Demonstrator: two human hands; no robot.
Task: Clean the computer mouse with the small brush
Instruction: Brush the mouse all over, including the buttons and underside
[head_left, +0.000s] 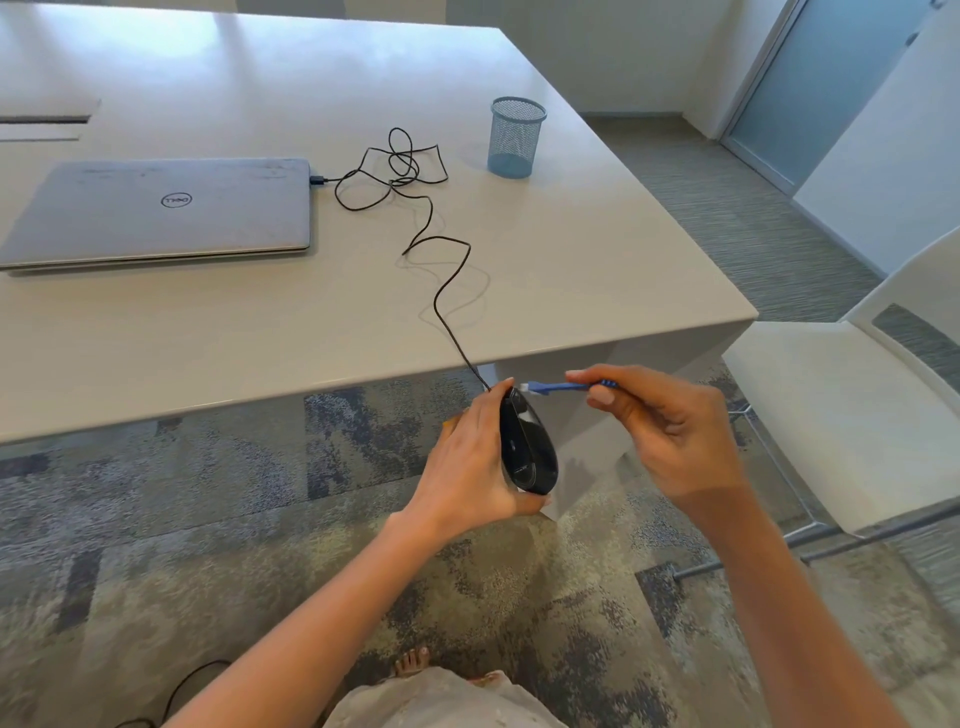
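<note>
A black computer mouse (527, 447) is held in the air in front of the table's near edge, tilted on its side. My left hand (467, 467) grips it from the left, fingers curled round its body. Its black cable (447, 291) runs up over the table in loops to the laptop. My right hand (670, 431) pinches a small blue brush (561, 387) by its handle. The brush's pale tip touches the front end of the mouse, near where the cable enters.
A closed grey laptop (156, 210) lies on the white table (260, 322) at the left. A blue mesh pen cup (514, 137) stands near the table's right edge. A white chair (841, 410) is at the right. Patterned carpet lies below.
</note>
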